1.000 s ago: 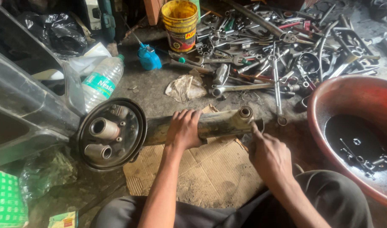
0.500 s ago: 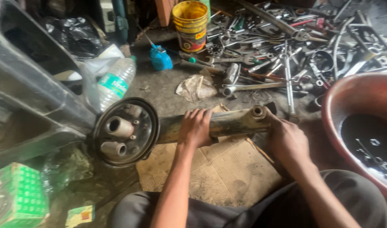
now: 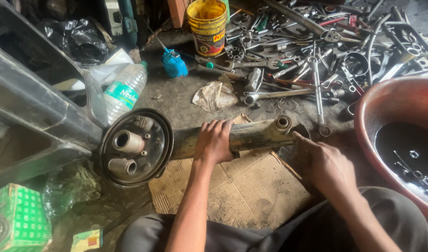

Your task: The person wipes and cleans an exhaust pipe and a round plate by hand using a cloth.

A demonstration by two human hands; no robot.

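Greasy metal arm (image 3: 251, 136) lies under the left hand (image 3: 215, 142), fingers wrapped over it, right hand (image 3: 327, 164) loosely curled beside; it could slip and roll off the cardboard (image 3: 242, 186).

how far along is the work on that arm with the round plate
Done: the grimy arm and its round plate lie off any vehicle on cardboard. In hand: left hand grips the arm, right hand at its bushing end. Left: still dirty; spanners untouched.
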